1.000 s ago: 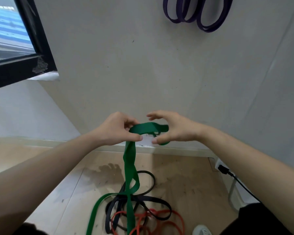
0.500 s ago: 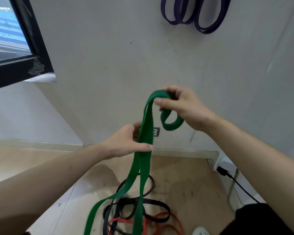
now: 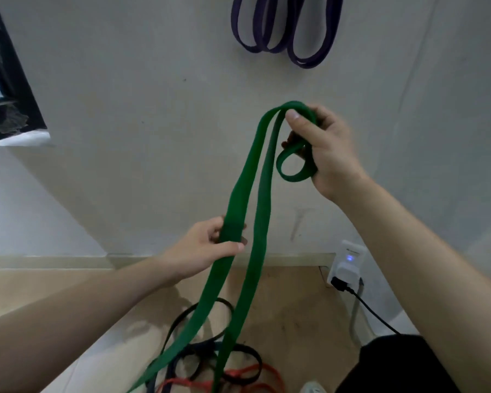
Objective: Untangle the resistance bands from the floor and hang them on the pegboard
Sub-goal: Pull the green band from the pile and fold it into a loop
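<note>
A wide green resistance band (image 3: 240,199) runs up from the floor in two strands. My right hand (image 3: 326,154) grips its top fold, with a small loop of it coiled under my fingers. Lower down, my left hand (image 3: 207,248) pinches the left strand between thumb and fingers. On the floor lie black bands (image 3: 207,310) tangled with a red band (image 3: 247,377). Purple bands (image 3: 287,26) hang in loops on the wall above; their hanger is out of frame.
A white plug-in device (image 3: 349,265) with a black cable (image 3: 374,313) sits low on the wall at the right. A black window frame (image 3: 9,80) is at the upper left. A shoe tip (image 3: 313,387) shows at the bottom edge.
My right hand has lifted the band's top fold higher and to the right, drawing both strands longer. My left hand has slid down the left strand and holds it lower.
</note>
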`<act>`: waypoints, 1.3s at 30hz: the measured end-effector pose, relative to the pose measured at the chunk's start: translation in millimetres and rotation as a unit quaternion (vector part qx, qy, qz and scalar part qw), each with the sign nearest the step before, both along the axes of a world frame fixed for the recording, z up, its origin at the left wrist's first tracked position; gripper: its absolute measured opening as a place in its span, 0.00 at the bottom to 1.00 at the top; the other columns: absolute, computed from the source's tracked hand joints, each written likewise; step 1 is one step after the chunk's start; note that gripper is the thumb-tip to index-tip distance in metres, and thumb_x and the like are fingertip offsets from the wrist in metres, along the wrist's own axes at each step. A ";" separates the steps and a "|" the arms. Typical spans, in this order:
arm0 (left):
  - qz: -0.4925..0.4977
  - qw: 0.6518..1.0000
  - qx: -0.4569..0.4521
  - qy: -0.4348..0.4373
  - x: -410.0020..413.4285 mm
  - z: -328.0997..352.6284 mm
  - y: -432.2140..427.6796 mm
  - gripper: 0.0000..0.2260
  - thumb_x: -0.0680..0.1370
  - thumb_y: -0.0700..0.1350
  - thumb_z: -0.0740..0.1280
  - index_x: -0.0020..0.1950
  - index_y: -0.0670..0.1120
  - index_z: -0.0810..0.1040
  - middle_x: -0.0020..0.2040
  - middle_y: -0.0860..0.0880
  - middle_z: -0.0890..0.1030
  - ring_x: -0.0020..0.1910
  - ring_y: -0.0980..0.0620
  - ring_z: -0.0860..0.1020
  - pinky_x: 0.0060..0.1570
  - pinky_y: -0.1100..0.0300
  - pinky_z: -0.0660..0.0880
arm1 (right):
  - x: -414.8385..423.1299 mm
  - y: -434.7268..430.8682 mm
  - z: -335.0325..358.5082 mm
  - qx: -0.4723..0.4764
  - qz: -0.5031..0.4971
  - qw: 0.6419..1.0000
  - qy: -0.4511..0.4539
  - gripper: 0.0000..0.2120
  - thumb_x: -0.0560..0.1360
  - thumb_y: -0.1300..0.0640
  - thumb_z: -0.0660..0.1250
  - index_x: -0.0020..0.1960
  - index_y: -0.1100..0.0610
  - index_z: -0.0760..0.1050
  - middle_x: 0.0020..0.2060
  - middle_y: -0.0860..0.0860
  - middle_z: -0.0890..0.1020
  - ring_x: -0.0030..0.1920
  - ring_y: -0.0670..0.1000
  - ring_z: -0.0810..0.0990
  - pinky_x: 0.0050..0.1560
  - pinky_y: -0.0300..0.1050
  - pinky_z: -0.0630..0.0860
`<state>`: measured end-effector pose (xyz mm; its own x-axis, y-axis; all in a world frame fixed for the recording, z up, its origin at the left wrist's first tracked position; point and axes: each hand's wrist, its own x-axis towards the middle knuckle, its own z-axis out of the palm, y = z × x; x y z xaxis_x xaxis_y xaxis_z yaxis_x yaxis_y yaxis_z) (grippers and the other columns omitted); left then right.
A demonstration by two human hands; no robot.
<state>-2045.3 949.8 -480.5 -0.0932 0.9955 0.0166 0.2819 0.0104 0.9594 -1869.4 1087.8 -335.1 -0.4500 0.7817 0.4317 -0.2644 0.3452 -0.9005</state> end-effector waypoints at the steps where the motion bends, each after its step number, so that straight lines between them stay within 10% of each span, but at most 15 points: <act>1: 0.010 1.000 0.013 0.016 2.8 -1.2 3.2 0.17 0.76 0.48 0.74 0.64 0.53 0.79 0.55 0.55 0.86 0.55 0.59 0.83 0.60 0.57 0.79 | -0.7 -0.7 -1.7 0.017 0.003 1.000 -0.011 0.01 0.77 0.59 0.71 0.48 0.55 0.80 0.35 0.46 0.79 0.37 0.46 0.78 0.50 0.48 0.79; 9: 0.120 0.984 0.038 0.123 38.9 -1.5 32.0 0.39 0.63 0.69 0.73 0.72 0.57 0.70 0.54 0.57 0.80 0.54 0.55 0.79 0.52 0.54 0.80 | -2.8 -0.6 -7.3 0.042 0.007 0.999 -0.018 0.02 0.76 0.58 0.73 0.49 0.55 0.82 0.38 0.47 0.81 0.37 0.47 0.78 0.48 0.46 0.80; 20: 0.126 0.977 0.098 0.144 31.2 -14.4 35.7 0.10 0.76 0.47 0.69 0.57 0.53 0.76 0.44 0.50 0.81 0.44 0.49 0.80 0.48 0.43 0.80 | 17.7 30.9 -18.5 0.026 -0.060 0.998 -0.015 0.02 0.76 0.55 0.73 0.46 0.53 0.82 0.34 0.46 0.79 0.35 0.48 0.77 0.45 0.44 0.78; 28: 0.148 0.975 0.152 0.072 -14.8 -7.7 24.9 0.22 0.74 0.42 0.77 0.63 0.59 0.75 0.45 0.51 0.81 0.42 0.54 0.83 0.46 0.57 0.82 | 38.0 67.0 -51.6 -0.047 -0.089 0.993 -0.069 0.07 0.79 0.53 0.70 0.51 0.58 0.80 0.36 0.50 0.75 0.35 0.47 0.77 0.45 0.45 0.78; 34: 0.187 0.961 0.202 0.010 -37.0 26.4 8.5 0.13 0.75 0.44 0.74 0.57 0.57 0.79 0.50 0.45 0.83 0.46 0.46 0.85 0.48 0.53 0.84 | 52.3 80.7 -78.8 0.005 -0.032 0.975 -0.220 0.08 0.78 0.54 0.72 0.52 0.58 0.82 0.37 0.51 0.80 0.40 0.48 0.81 0.46 0.43 0.79; 39: 0.204 0.951 0.233 0.008 -39.5 47.7 -1.2 0.11 0.78 0.42 0.72 0.55 0.57 0.81 0.50 0.47 0.84 0.46 0.46 0.84 0.48 0.60 0.83 | 43.4 72.5 -96.1 0.094 0.066 0.886 -0.449 0.08 0.73 0.51 0.77 0.50 0.52 0.83 0.40 0.49 0.84 0.41 0.46 0.82 0.48 0.43 0.77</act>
<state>-2084.9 948.6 -432.9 -0.4667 0.7607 0.4511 0.3595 -0.3029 0.8826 -1826.0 1160.4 -431.3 -0.7606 0.6485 -0.0296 0.4797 0.5308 -0.6986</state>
